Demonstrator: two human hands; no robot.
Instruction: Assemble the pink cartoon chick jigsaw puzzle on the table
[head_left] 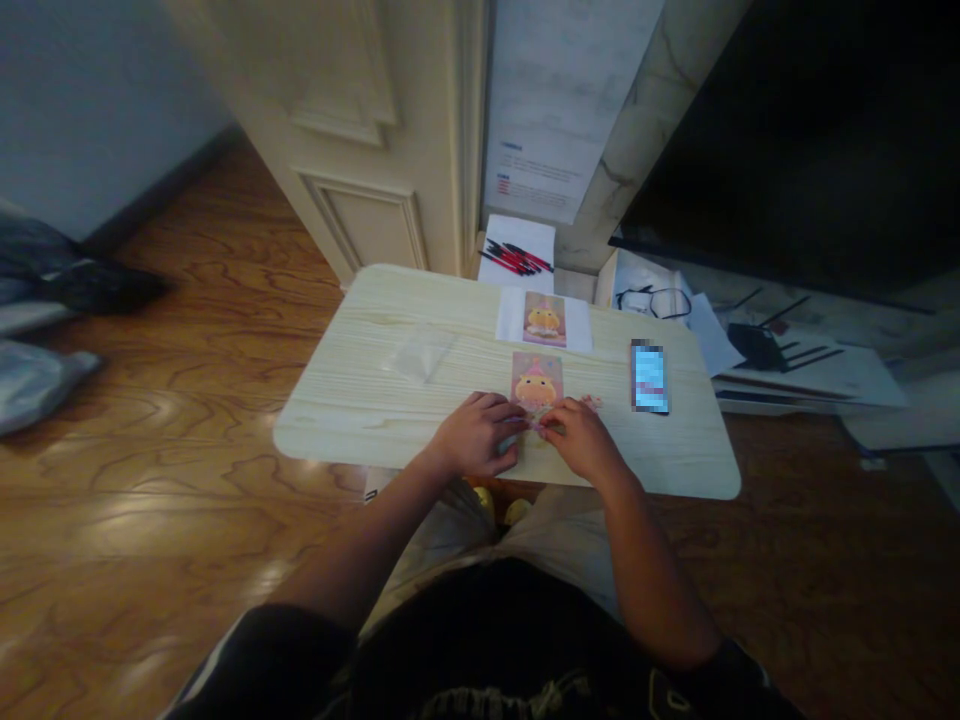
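On the small table lies a picture of a yellow cartoon figure in a pink hat (536,378). Its lower part is partly covered by my hands. My left hand (476,435) rests at its lower left, fingers stretched toward the picture's bottom edge and thumb apart. My right hand (583,438) is at the lower right, its thumb and fingers pinched together over a small pinkish bit I cannot make out. Small pink-and-white pieces (591,402) lie just beyond the right hand. Behind the picture is a white sheet (511,318) printed with a similar figure (546,320).
A clear plastic bag (421,354) lies left on the table (360,400); a lit phone (649,378) lies right. Beyond the far edge are several red and black pens (517,258) on paper, eyeglasses (654,301) and a black router (756,346). A cabinet (375,215) stands behind.
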